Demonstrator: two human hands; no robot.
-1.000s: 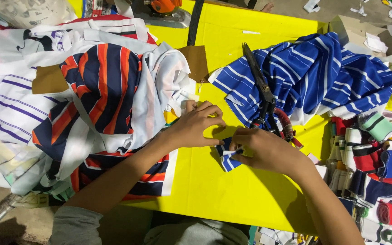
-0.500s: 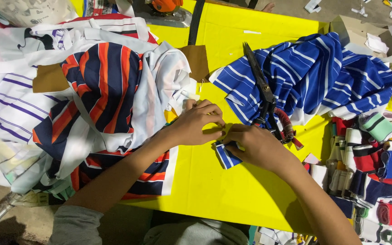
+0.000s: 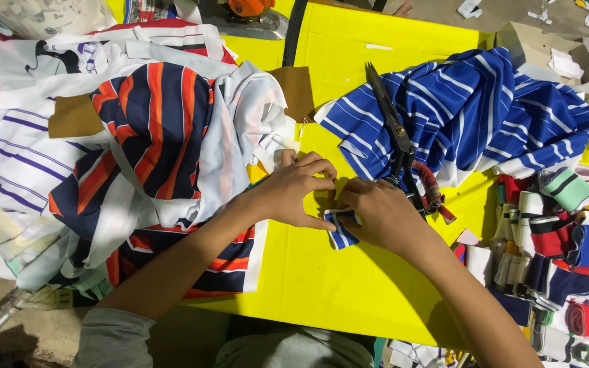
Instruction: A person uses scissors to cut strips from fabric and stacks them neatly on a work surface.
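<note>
Pinching a small blue-and-white striped fabric piece (image 3: pixel 340 232) together, the left hand (image 3: pixel 294 191) and right hand (image 3: pixel 376 215) meet mid-worktop (image 3: pixel 322 286), beside black scissors (image 3: pixel 398 140)

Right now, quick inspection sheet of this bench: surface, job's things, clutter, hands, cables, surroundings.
Surface: yellow table top, middle bare.
Job's things: small blue-and-white striped fabric piece, pinched between both hands.
Clutter: large black scissors with red-wrapped handles on blue-and-white striped cloth; navy-and-orange striped fabric pile on the left side; folded striped rib pieces on the right side.
Hands: left hand and right hand both on the small piece.
Cables: nothing seen.
Surroundings: cardboard box at the far right; floor with scraps beyond.
</note>
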